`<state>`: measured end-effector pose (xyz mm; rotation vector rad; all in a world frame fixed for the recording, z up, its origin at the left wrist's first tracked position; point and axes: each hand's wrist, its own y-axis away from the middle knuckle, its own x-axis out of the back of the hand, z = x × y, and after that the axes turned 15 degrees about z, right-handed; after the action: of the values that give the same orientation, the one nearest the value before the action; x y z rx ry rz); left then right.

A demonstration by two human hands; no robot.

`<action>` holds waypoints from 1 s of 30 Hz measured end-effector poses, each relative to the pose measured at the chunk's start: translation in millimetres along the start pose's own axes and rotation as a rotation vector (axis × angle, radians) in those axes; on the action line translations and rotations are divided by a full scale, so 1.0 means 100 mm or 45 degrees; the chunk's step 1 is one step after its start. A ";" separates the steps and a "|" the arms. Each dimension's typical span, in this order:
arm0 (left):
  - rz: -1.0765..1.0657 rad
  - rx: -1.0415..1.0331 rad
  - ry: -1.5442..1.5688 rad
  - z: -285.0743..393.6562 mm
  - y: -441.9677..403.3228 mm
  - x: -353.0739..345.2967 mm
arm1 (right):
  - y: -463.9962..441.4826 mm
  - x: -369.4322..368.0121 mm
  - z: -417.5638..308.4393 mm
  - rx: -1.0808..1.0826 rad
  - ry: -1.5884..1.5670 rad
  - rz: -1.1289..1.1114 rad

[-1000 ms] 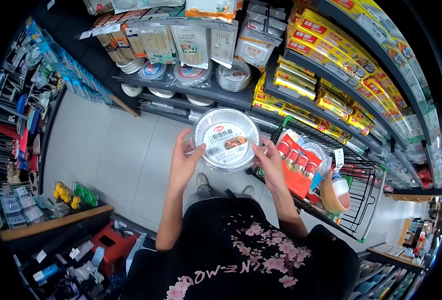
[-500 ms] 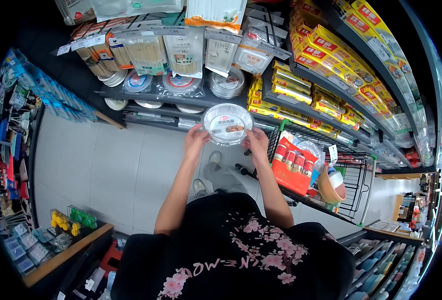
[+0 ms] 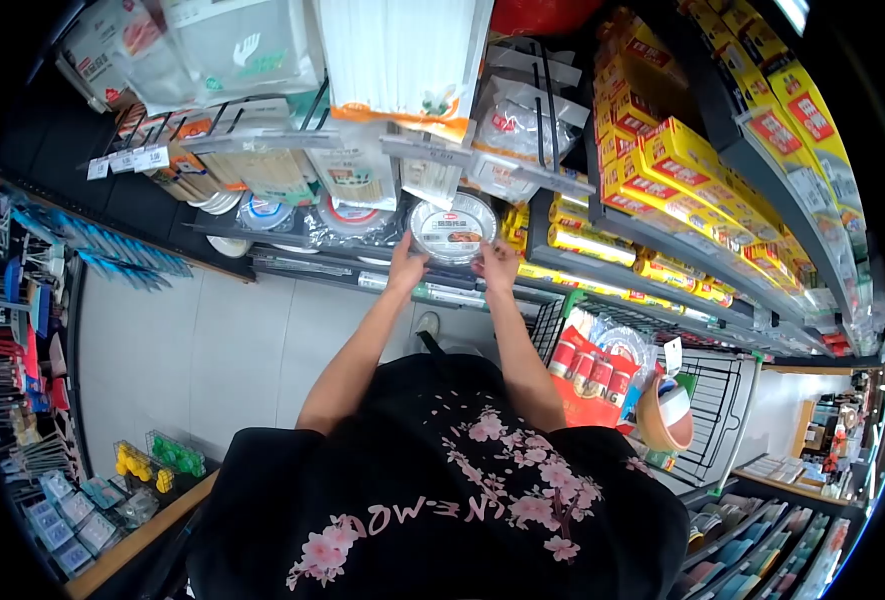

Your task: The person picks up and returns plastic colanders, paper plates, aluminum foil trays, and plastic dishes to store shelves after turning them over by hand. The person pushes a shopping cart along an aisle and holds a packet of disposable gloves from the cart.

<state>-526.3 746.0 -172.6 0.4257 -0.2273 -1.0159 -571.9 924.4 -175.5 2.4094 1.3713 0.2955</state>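
A round pack of foil trays [image 3: 453,228] with a white label is held level between my two hands, at the edge of the dark shelf under the hanging packets. My left hand [image 3: 405,268] grips its left rim, fingers closed on it. On the opposite rim my right hand [image 3: 498,265] is closed too. Packs of round plates in clear wrap [image 3: 355,220] lie on the same shelf, left of the foil trays. Whether the pack rests on the shelf or on other packs is hidden beneath it.
The shopping cart [image 3: 738,425] stands at my right, holding a red bag [image 3: 593,375] and an orange-brown bowl [image 3: 666,415]. Yellow boxes [image 3: 688,160] fill the right shelves. White packets [image 3: 403,60] hang above my hands. A wood-edged display [image 3: 143,535] stands lower left.
Both hands have moved the foil tray pack forward, away from my body, to the shelf. The view has shifted closer to the shelves, and the hanging packets look larger.
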 end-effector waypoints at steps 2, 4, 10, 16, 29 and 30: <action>-0.037 -0.014 -0.056 0.05 -0.17 -0.06 | -0.18 -0.10 0.03 -0.009 -0.001 -0.001; -0.012 -0.123 -0.180 -0.14 -0.48 -0.14 | -0.36 -0.18 0.09 -0.037 -0.047 -0.056; -0.088 -0.272 -0.292 -0.14 -0.76 -0.27 | -0.68 -0.33 0.17 0.129 0.205 -0.097; -0.191 -0.695 -0.862 -0.20 -0.82 -0.32 | -0.45 -0.40 0.31 0.979 1.142 -0.196; -0.564 -0.927 -1.445 -0.06 -0.77 -0.15 | 0.04 -0.33 0.29 0.655 1.088 -0.340; -0.588 -0.872 -1.229 -0.20 -0.82 -0.11 | 0.06 -0.29 0.41 0.697 1.139 -0.277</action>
<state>-587.7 722.5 -226.8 -0.7023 -0.6290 -1.6173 -567.5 888.8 -211.3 2.6071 2.3163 1.1750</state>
